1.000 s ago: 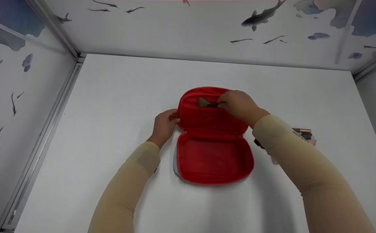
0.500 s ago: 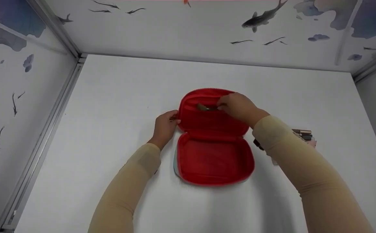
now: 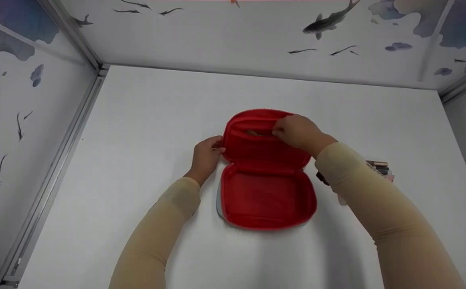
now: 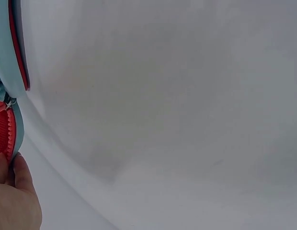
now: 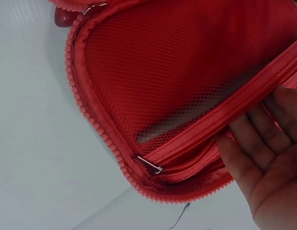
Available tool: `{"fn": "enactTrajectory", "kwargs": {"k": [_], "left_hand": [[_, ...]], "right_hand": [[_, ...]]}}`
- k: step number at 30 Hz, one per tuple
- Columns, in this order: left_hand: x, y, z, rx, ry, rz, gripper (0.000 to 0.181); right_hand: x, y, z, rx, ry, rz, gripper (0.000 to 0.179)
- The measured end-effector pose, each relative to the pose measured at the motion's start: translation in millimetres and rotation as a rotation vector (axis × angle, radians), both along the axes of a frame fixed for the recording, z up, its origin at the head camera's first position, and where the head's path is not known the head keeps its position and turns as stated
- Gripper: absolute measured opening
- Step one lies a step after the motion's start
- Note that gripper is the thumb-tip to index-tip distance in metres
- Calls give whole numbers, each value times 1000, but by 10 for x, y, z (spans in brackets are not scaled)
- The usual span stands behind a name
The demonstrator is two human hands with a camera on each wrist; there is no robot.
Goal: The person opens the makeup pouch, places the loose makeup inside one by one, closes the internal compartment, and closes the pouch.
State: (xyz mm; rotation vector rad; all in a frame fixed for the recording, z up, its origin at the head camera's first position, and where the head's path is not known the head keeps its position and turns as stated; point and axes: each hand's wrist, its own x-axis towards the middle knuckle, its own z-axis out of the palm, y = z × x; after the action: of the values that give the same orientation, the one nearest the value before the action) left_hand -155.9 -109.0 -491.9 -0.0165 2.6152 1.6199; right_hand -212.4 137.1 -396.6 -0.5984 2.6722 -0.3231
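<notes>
A red-lined zip case (image 3: 269,222) stands opened out on the table, its lid (image 3: 257,150) raised at the back. My left hand (image 3: 205,155) pinches the lid's left edge; in the left wrist view its fingertips sit at the zip teeth (image 4: 12,129), and the case's outside is light blue. At the lid's mesh pocket (image 5: 153,72), my right hand (image 3: 299,132) grips the pocket's zipped edge (image 5: 225,112) with bent fingers. A makeup brush (image 3: 252,132) lies mostly inside this pocket, showing faintly through the mesh in the right wrist view.
Several slim cosmetic items (image 3: 379,164) lie on the white table (image 3: 144,116) at the right, partly hidden by my right sleeve (image 3: 361,188). A patterned wall (image 3: 233,36) rises behind the table, and another (image 3: 12,120) along its left side.
The brush, held in my right hand with its bristles in front of the lid, has gone down into the mesh pocket. My left hand keeps its hold on the lid's edge.
</notes>
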Motion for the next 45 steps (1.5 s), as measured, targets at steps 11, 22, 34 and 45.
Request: {"fn": "enactTrajectory", "kwargs": {"k": [11,22,34,45], "left_hand": [[33,7,-2,5,38,5,30],[47,18,1,5,2,14,31],[40,19,-9,-7,56,0,31],[13,11,12,-11,-6,1,32]], "right_hand": [[40,-70,44,70,-39,30,28],[19,-119,2,70,-106,23,26],[56,-88,16,9,-110,25,29],[82,-7,45,-41,-15,-16,22]]}}
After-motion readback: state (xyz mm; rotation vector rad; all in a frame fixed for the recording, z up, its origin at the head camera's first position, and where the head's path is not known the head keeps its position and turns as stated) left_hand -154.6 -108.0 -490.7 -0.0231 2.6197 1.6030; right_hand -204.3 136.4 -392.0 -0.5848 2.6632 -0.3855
